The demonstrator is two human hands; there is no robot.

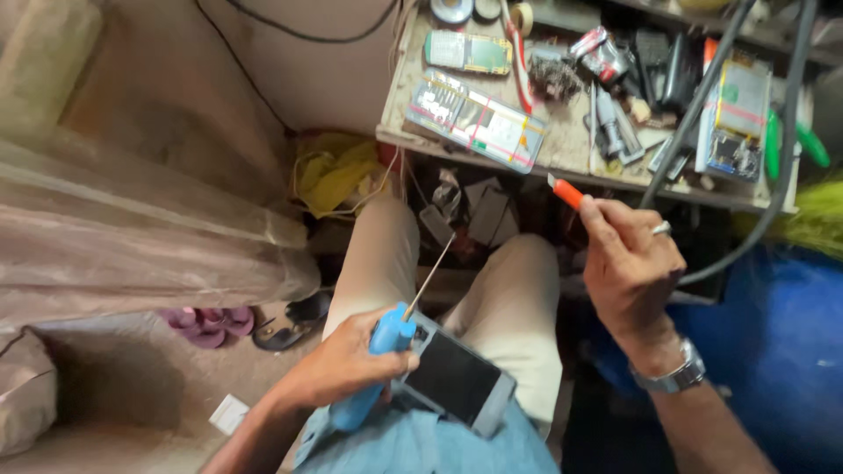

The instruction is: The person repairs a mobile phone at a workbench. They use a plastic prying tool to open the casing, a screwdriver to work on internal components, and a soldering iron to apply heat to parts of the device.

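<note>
A dark, blank phone screen (452, 377) is seen low in the centre, framed in grey, pinned on the lap. Up on the desk (562, 145), a shiny red-and-silver packet (601, 53) is spotted lying crumpled among the clutter. No lit screen is seen.

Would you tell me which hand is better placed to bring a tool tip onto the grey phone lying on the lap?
Probably the left hand: its grip holds the blue-handled screwdriver right beside the grey phone. The right hand, holding an orange-handled tool, is raised near the cluttered workbench.
</note>
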